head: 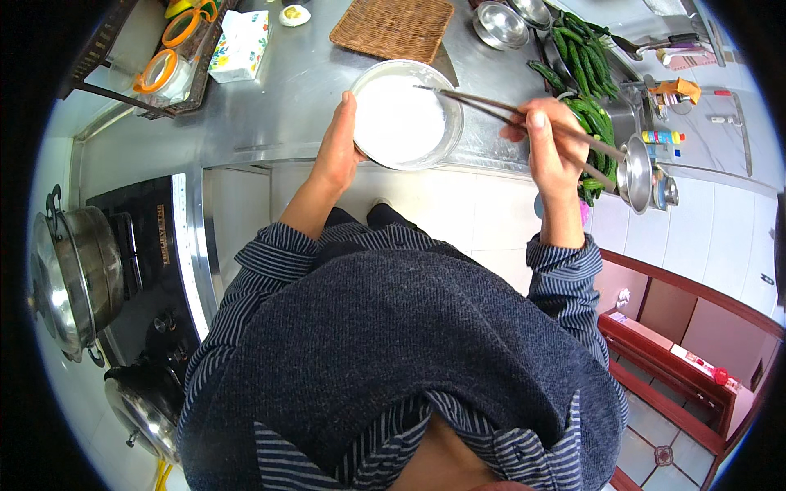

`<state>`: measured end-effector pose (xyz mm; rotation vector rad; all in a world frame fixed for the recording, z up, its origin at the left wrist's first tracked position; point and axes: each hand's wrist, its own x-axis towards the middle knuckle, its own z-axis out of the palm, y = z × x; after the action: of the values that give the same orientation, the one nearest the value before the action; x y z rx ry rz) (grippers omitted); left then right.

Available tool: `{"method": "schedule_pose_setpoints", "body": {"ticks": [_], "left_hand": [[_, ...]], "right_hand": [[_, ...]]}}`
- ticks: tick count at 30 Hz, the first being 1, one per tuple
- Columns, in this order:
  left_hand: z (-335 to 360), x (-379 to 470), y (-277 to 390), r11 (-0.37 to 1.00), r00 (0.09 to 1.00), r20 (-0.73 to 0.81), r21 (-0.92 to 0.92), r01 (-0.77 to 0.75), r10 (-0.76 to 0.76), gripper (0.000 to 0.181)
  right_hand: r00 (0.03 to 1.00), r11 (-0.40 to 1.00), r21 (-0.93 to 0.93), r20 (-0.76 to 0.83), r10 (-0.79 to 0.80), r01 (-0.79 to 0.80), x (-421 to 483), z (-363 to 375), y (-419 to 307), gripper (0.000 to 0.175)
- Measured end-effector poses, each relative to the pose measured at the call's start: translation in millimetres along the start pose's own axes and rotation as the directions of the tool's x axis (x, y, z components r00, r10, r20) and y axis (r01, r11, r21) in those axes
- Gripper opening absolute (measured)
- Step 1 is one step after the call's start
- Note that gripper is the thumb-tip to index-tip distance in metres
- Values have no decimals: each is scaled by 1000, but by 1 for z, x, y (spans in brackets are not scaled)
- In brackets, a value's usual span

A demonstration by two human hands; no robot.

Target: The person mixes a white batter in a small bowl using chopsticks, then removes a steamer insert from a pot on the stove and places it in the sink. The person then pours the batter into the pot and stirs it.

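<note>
A round bowl [454, 132] of bright white contents sits at the counter's near edge. My left hand [341, 144] grips its left side, thumb up along the rim and fingers partly hidden beneath. In my right hand [552, 138] is a pair of long dark chopsticks [485, 104], their tips over the white contents. Whether the tips touch the contents cannot be told. Just behind the bowl lie a woven wicker tray [393, 27] and part of a knife blade [444, 64].
Metal bowls [500, 26] stand behind right, near many green cucumbers [586, 58] by the sink. A tissue pack [241, 49] and a rack [199, 80] with orange-lidded jars are at left. A large steel pot [92, 270] stands on the stove at far left.
</note>
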<state>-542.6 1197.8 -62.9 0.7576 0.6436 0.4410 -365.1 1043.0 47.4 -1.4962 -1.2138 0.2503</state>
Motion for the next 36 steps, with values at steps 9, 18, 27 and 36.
{"method": "schedule_pose_setpoints", "body": {"ticks": [9,18,27,36], "left_hand": [[-10,8,-12,998,998,56,60,-24,21,78],[-13,9,-10,999,996,81,46,-28,24,76],[-14,11,-10,999,997,73,37,-30,27,76],[0,3,3,1000,999,44,-18,-8,8,66]], "right_hand": [[995,999,-33,92,25,-22,-6,0,8,14],[993,997,-35,93,-70,74,4,0,6,11],[993,979,-166,34,-112,116,0,-4,0,10],[998,994,-97,-32,-62,59,-6,0,3,11]]}}
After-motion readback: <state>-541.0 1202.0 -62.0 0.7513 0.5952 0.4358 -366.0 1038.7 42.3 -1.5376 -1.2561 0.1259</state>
